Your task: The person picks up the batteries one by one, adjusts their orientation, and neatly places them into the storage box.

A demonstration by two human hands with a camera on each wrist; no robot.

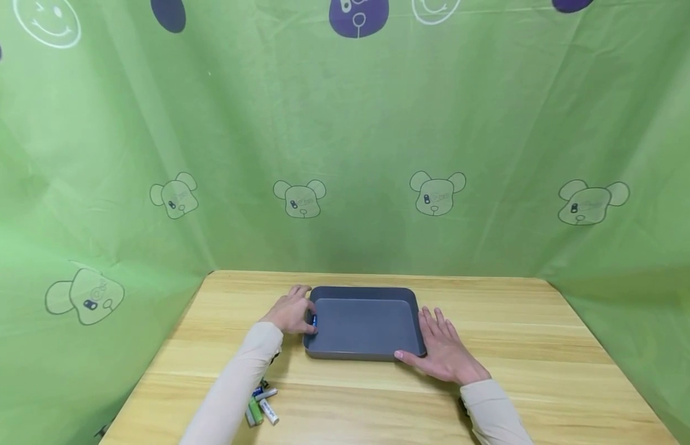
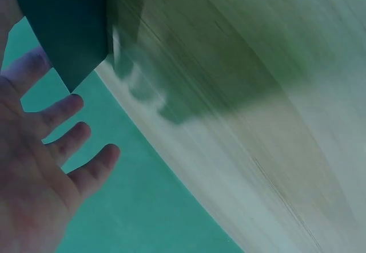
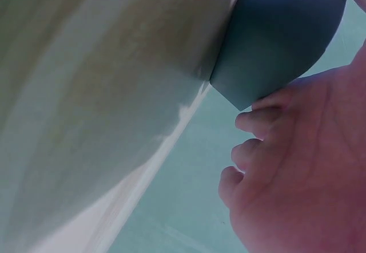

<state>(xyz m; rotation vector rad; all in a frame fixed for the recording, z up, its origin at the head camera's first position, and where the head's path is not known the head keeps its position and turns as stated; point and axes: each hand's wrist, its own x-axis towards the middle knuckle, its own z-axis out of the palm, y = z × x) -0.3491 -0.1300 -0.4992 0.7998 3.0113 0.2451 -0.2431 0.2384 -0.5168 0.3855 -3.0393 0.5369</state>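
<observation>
In the head view, a dark grey rectangular tray (image 1: pixel 362 327) lies on the wooden table. My left hand (image 1: pixel 291 314) is over its left rim. Between thumb and index finger it pinches a small blue battery (image 1: pixel 314 321) just inside that rim. The left wrist view shows the other fingers (image 2: pixel 94 167) spread outside the tray wall (image 2: pixel 66 30); the battery is hidden there. My right hand (image 1: pixel 441 346) lies against the tray's right side, fingers extended along it and thumb at the front right corner. In the right wrist view its palm (image 3: pixel 303 167) faces the tray.
Several loose batteries, among them a green one (image 1: pixel 256 410) and a white one (image 1: pixel 269 411), lie in a small pile on the table (image 1: pixel 350 402) beside my left forearm. A green printed curtain (image 1: pixel 367 241) stands behind the table and along both sides.
</observation>
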